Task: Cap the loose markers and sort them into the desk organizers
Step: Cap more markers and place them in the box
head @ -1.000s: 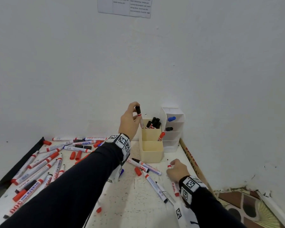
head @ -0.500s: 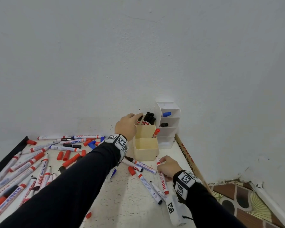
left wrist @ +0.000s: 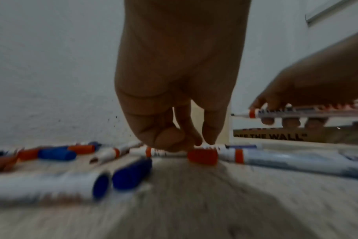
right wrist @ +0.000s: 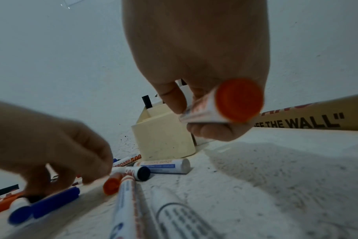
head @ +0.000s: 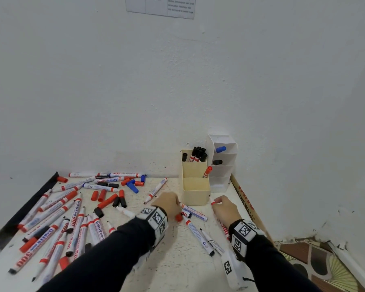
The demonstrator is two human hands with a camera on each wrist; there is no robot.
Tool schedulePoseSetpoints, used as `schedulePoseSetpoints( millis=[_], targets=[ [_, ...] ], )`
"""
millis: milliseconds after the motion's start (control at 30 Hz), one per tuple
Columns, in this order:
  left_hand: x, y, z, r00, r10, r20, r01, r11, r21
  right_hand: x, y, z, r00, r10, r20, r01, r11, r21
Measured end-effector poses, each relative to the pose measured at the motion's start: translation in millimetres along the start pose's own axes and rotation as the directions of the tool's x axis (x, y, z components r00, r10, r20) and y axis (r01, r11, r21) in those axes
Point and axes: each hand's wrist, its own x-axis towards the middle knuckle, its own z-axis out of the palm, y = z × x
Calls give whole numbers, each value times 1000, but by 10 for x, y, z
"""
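My right hand (head: 216, 202) grips an uncapped red marker (head: 212, 201), lifted off the table with its tip toward the cream organizer (head: 195, 192); the right wrist view shows its red butt end (right wrist: 239, 100). My left hand (head: 169, 204) reaches down beside a loose red cap (head: 178, 217). In the left wrist view its fingertips (left wrist: 209, 140) sit right at the red cap (left wrist: 202, 156), blurred, so a pinch is unclear. Black-capped markers (head: 198, 153) stand in the organizer's back compartment. The white organizer (head: 221, 171) stands behind it.
Several loose markers and caps lie scattered at the left (head: 61, 218), and more markers (head: 196, 230) lie between my hands. A cardboard box (head: 247, 203) lines the table's right edge. The wall is close behind, and patterned floor (head: 325, 264) lies beyond.
My left hand let a black-capped marker go into the cream organizer, then came down to the table by the red cap. My right hand picked the red marker up off the table.
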Motion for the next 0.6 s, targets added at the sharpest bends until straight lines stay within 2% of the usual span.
schedulePoseSetpoints(
  millis=[100, 267, 467, 600],
  targets=[
    [-129, -111, 171, 996, -27, 87, 23, 999, 46, -100, -44, 36, 1000, 3, 19, -4, 999, 48],
    [-171, -144, 181, 997, -64, 47, 62, 997, 48, -242, -99, 64, 994, -53, 91, 50, 998, 37],
    [-161, -61, 226, 995, -36, 88, 27, 995, 100, -288, -89, 105, 985, -73, 154, 70, 997, 22],
    [-191, -41, 287, 999, -36, 11, 36, 998, -49, -274, -48, 147, 973, -152, 175, 160, 987, -34]
  ],
)
